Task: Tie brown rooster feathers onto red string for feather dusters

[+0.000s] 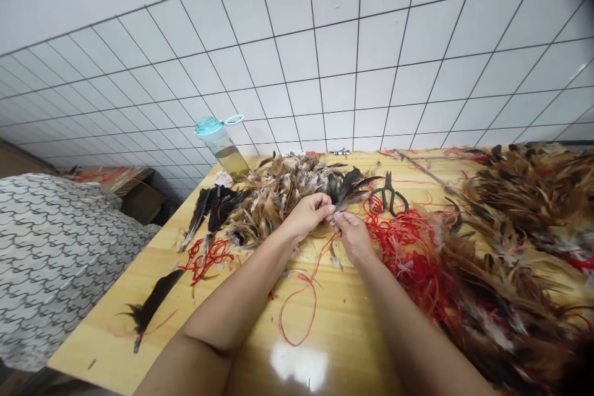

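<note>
My left hand [310, 215] and my right hand [352, 232] meet over the middle of the wooden table. Both have their fingers pinched at the base of a small bunch of dark feathers [349, 185], which fans out away from me. From the fingers a red string [320, 260] trails down and lies in a loop on the tabletop. Beyond my left hand spreads a pile of brown and white feathers [273, 192]. Right of my right hand lies a tangle of red string [408, 244], with black-handled scissors [390, 195] just behind it.
A bottle with a turquoise lid [225, 145] stands at the back left. Black feathers [218, 210] and a single dark feather [155, 300] lie on the left. Large heaps of brown feathers [533, 198] cover the right. A tiled wall [338, 93] closes off the back; patterned cloth [65, 266] is at far left.
</note>
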A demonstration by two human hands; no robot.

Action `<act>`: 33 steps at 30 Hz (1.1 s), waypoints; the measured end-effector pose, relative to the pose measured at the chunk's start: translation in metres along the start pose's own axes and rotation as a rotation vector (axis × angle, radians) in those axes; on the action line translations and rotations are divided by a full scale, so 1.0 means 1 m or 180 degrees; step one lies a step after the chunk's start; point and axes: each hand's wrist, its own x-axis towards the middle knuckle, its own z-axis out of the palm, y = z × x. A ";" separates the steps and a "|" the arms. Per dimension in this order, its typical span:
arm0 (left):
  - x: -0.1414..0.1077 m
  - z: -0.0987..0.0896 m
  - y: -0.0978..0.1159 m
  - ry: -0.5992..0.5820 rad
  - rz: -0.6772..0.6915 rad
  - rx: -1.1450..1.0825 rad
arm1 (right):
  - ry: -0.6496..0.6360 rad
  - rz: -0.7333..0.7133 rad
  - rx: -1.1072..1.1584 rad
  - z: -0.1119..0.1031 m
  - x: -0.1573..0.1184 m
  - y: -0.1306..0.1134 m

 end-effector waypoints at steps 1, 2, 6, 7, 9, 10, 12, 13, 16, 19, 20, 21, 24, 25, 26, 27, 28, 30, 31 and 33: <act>0.000 0.000 -0.001 0.0009 0.0008 0.0060 | -0.0028 0.0024 -0.0013 0.000 0.000 0.000; -0.001 0.000 -0.001 0.0003 0.0010 0.0106 | -0.0047 0.0038 -0.0033 0.000 0.000 0.000; -0.004 -0.003 -0.005 -0.0126 0.0005 0.0185 | -0.0069 0.0038 -0.0146 0.000 -0.001 0.000; -0.004 -0.006 -0.005 -0.0105 0.0028 0.0274 | -0.0054 0.0019 -0.0180 0.000 -0.001 0.000; 0.000 -0.013 0.000 0.0056 0.0170 0.0668 | 0.0000 -0.0026 -0.0237 0.001 -0.002 0.001; 0.004 -0.018 0.004 0.0201 0.0297 0.0955 | 0.0041 -0.0044 -0.0244 0.001 -0.002 0.001; 0.019 -0.029 0.018 0.0487 0.0617 0.1626 | 0.0181 -0.0063 -0.0171 0.001 -0.001 0.002; 0.029 -0.033 0.025 0.0658 0.0770 0.1957 | 0.0287 -0.0068 -0.0090 0.001 -0.001 0.003; 0.074 -0.039 0.044 0.0747 0.0876 0.3142 | 0.0711 -0.0146 0.0136 -0.002 0.000 0.003; 0.123 -0.033 0.048 0.0579 0.0491 0.3810 | 0.0977 -0.0355 0.0120 -0.004 0.002 0.004; 0.138 -0.030 0.045 0.0547 0.0432 0.3848 | 0.1014 -0.0420 0.0101 -0.005 0.002 0.004; 0.151 -0.026 0.041 0.0511 0.0358 0.3881 | 0.1026 -0.0476 0.0091 -0.005 0.003 0.005; 0.178 -0.014 0.025 0.0463 0.0112 0.3909 | 0.1031 -0.0603 0.0082 -0.006 0.005 0.007; 0.183 -0.012 0.020 0.0463 0.0049 0.3895 | 0.1028 -0.0630 0.0067 -0.006 0.005 0.008; 0.186 -0.010 0.015 0.0469 0.0004 0.3867 | 0.1019 -0.0650 0.0046 -0.006 0.005 0.008; 0.189 -0.009 0.012 0.0486 -0.0019 0.3826 | 0.1004 -0.0660 0.0026 -0.006 0.006 0.009; 0.190 -0.009 0.011 0.0507 -0.0028 0.3771 | 0.0984 -0.0655 0.0008 -0.006 0.006 0.009; 0.189 -0.012 0.015 0.0574 0.0006 0.3617 | 0.0955 -0.0611 -0.0009 -0.006 0.005 0.010; 0.187 -0.014 0.019 0.0625 0.0048 0.3514 | 0.0963 -0.0577 -0.0005 -0.006 0.005 0.010; 0.179 -0.021 0.031 0.0757 0.0185 0.3255 | 0.1000 -0.0516 0.0012 -0.006 0.005 0.010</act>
